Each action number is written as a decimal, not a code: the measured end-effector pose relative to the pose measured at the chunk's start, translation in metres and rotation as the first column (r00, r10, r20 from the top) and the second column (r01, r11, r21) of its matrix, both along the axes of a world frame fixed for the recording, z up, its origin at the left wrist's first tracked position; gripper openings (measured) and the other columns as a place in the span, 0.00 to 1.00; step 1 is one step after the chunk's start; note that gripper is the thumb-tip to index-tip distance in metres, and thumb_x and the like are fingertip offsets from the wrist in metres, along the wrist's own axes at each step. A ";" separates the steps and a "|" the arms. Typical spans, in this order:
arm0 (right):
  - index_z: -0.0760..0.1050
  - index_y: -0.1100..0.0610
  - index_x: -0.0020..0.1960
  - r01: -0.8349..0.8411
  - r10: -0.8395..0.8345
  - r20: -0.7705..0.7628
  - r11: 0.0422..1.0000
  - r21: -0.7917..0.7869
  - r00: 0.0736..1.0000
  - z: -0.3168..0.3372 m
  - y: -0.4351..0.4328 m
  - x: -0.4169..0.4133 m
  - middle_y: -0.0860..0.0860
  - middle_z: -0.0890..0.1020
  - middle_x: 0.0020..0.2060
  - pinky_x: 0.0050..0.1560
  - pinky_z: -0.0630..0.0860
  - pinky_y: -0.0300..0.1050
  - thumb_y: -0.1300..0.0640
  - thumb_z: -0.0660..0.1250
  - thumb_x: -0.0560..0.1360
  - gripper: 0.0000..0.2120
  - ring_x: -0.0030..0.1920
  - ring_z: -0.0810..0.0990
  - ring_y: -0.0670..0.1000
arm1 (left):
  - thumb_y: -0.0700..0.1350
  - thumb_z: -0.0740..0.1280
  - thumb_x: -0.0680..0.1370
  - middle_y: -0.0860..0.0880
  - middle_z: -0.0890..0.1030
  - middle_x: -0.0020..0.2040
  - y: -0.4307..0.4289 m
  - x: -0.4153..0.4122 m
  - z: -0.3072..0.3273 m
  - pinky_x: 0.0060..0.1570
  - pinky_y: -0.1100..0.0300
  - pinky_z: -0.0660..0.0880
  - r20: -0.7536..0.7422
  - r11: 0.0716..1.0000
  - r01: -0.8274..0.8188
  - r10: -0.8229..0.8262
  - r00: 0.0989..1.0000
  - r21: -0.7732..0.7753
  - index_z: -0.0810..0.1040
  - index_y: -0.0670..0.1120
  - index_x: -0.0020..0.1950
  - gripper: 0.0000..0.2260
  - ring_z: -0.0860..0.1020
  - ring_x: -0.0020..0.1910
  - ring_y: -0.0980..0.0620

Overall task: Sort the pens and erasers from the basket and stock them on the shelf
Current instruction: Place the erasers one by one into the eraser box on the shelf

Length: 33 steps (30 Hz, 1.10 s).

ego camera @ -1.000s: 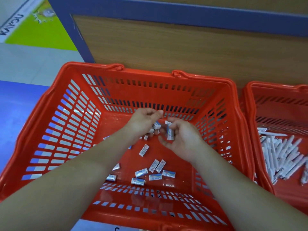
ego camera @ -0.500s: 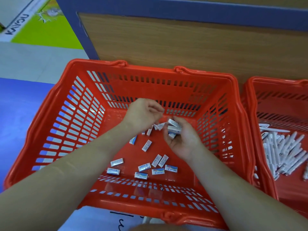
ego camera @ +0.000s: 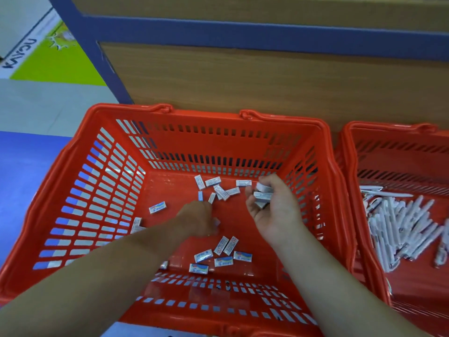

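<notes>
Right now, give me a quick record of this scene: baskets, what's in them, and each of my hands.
left basket: loose erasers scattered on its floor
right basket: pile of white pens
left hand: down at the floor, fingers curled over a partly hidden eraser; grip unclear
right hand: palm up, holds a stack of erasers
behind: wooden shelf panel

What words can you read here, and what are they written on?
"PILOT": on the eraser lying left in the basket, and on some by its near wall.
Floor sign: big dark letters, sideways and cut off, not safely readable.
Back erasers, pens: print too small.
</notes>
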State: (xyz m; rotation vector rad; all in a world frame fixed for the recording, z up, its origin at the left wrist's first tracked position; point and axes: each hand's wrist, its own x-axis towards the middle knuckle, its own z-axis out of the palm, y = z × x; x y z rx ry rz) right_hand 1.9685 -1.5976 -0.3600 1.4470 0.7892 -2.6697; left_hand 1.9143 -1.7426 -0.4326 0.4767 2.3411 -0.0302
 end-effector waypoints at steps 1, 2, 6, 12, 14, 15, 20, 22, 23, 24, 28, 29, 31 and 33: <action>0.69 0.59 0.36 0.015 -0.015 -0.014 1.000 -0.016 1.000 0.004 0.002 0.000 0.53 0.73 0.31 0.22 0.71 0.35 0.67 0.60 0.71 0.07 0.29 0.78 0.49 | 0.54 0.65 0.74 0.46 0.83 0.38 0.001 -0.003 0.008 0.37 0.64 0.74 0.097 0.988 -0.110 0.100 0.990 0.112 0.80 0.44 0.41 0.14 0.81 0.37 0.53; 0.67 0.58 0.35 0.013 -0.014 -0.035 1.000 -0.027 0.999 0.009 0.004 0.001 0.53 0.71 0.30 0.22 0.70 0.34 0.68 0.58 0.70 0.08 0.28 0.78 0.49 | 0.51 0.65 0.76 0.48 0.81 0.32 0.003 -0.005 0.019 0.32 0.67 0.72 0.229 0.934 -0.268 0.215 0.949 0.235 0.79 0.44 0.36 0.13 0.79 0.30 0.56; 0.73 0.58 0.41 -0.175 0.186 -0.155 0.981 0.079 0.970 0.029 0.014 0.001 0.51 0.70 0.27 0.20 0.64 0.32 0.70 0.57 0.73 0.10 0.23 0.69 0.45 | 0.42 0.60 0.80 0.49 0.75 0.27 0.011 -0.002 0.073 0.26 0.64 0.65 0.526 0.477 -0.658 0.396 0.752 0.582 0.74 0.44 0.33 0.15 0.71 0.23 0.56; 0.81 0.54 0.50 -0.474 0.580 -0.162 0.771 0.425 0.799 0.091 0.030 0.013 0.50 0.74 0.31 0.22 0.64 0.34 0.56 0.67 0.75 0.06 0.24 0.69 0.46 | 0.44 0.63 0.77 0.50 0.78 0.30 0.026 0.026 0.162 0.26 0.67 0.65 0.628 0.144 -0.693 0.324 0.708 0.707 0.78 0.43 0.40 0.09 0.71 0.24 0.57; 0.82 0.54 0.48 -0.500 0.635 -0.147 0.712 0.492 0.758 0.133 0.035 0.020 0.52 0.76 0.31 0.23 0.65 0.36 0.56 0.69 0.74 0.05 0.25 0.70 0.47 | 0.45 0.64 0.75 0.49 0.79 0.30 0.035 0.038 0.206 0.24 0.67 0.67 0.635 0.084 -0.695 0.340 0.694 0.714 0.80 0.45 0.42 0.07 0.73 0.23 0.56; 0.82 0.55 0.48 -0.497 0.642 -0.143 0.698 0.516 0.753 0.157 0.038 0.024 0.54 0.76 0.31 0.23 0.65 0.36 0.57 0.70 0.74 0.04 0.25 0.70 0.48 | 0.45 0.65 0.74 0.48 0.79 0.31 0.040 0.045 0.230 0.24 0.67 0.68 0.636 0.068 -0.698 0.356 0.684 0.713 0.80 0.44 0.43 0.06 0.73 0.24 0.55; 0.80 0.55 0.43 -0.441 0.589 -0.219 0.760 0.477 0.778 0.280 0.060 0.044 0.57 0.74 0.31 0.22 0.65 0.35 0.58 0.69 0.72 0.01 0.25 0.69 0.49 | 0.43 0.69 0.68 0.43 0.81 0.34 0.061 0.075 0.357 0.31 0.64 0.74 0.632 -0.114 -0.654 0.421 0.651 0.748 0.78 0.44 0.50 0.11 0.77 0.29 0.53; 0.80 0.55 0.45 -0.447 0.584 -0.252 0.780 0.438 0.771 0.331 0.073 0.056 0.57 0.75 0.32 0.22 0.65 0.35 0.56 0.70 0.69 0.05 0.25 0.69 0.49 | 0.43 0.70 0.67 0.44 0.81 0.34 0.072 0.087 0.409 0.33 0.64 0.75 0.589 -0.115 -0.613 0.459 0.665 0.782 0.79 0.45 0.49 0.11 0.78 0.31 0.54; 0.81 0.55 0.46 -0.457 0.589 -0.268 0.784 0.421 0.762 0.356 0.081 0.062 0.57 0.75 0.32 0.23 0.65 0.36 0.56 0.70 0.68 0.07 0.25 0.69 0.50 | 0.42 0.69 0.67 0.46 0.82 0.33 0.079 0.093 0.435 0.33 0.65 0.76 0.575 -0.118 -0.601 0.480 0.662 0.791 0.80 0.45 0.49 0.11 0.78 0.31 0.54; 0.81 0.55 0.48 -0.467 0.597 -0.283 0.782 0.412 0.751 0.381 0.090 0.069 0.57 0.76 0.32 0.23 0.65 0.36 0.56 0.69 0.68 0.09 0.25 0.69 0.50 | 0.43 0.69 0.68 0.47 0.82 0.32 0.086 0.099 0.459 0.33 0.65 0.76 0.561 -0.120 -0.589 0.503 0.658 0.799 0.80 0.45 0.48 0.10 0.78 0.30 0.55; 0.82 0.54 0.48 -0.477 0.685 -0.222 0.668 0.571 0.694 0.479 0.129 0.092 0.55 0.80 0.31 0.25 0.68 0.40 0.58 0.69 0.70 0.08 0.27 0.70 0.50 | 0.44 0.68 0.69 0.48 0.82 0.31 0.118 0.118 0.555 0.33 0.66 0.75 0.504 -0.092 -0.561 0.575 0.645 0.823 0.81 0.44 0.46 0.08 0.77 0.30 0.56; 0.82 0.54 0.48 -0.473 0.708 -0.184 0.619 0.627 0.682 0.501 0.141 0.096 0.54 0.79 0.29 0.25 0.69 0.41 0.59 0.69 0.71 0.07 0.27 0.71 0.50 | 0.45 0.68 0.69 0.48 0.82 0.31 0.128 0.122 0.577 0.32 0.66 0.75 0.495 -0.085 -0.559 0.586 0.642 0.825 0.82 0.44 0.46 0.09 0.77 0.30 0.56; 0.82 0.55 0.48 -0.471 0.747 -0.115 0.523 0.711 0.655 0.544 0.165 0.101 0.51 0.76 0.26 0.25 0.71 0.41 0.58 0.71 0.70 0.07 0.25 0.71 0.49 | 0.46 0.68 0.69 0.48 0.82 0.31 0.149 0.127 0.615 0.31 0.67 0.75 0.481 -0.074 -0.557 0.605 0.635 0.828 0.82 0.44 0.45 0.09 0.77 0.29 0.56; 0.82 0.54 0.46 -0.471 0.780 -0.048 0.424 0.773 0.623 0.579 0.189 0.104 0.51 0.74 0.24 0.25 0.71 0.39 0.56 0.73 0.69 0.07 0.23 0.71 0.49 | 0.44 0.68 0.70 0.48 0.82 0.31 0.171 0.130 0.647 0.31 0.67 0.75 0.481 -0.069 -0.559 0.604 0.636 0.826 0.82 0.44 0.44 0.07 0.77 0.28 0.56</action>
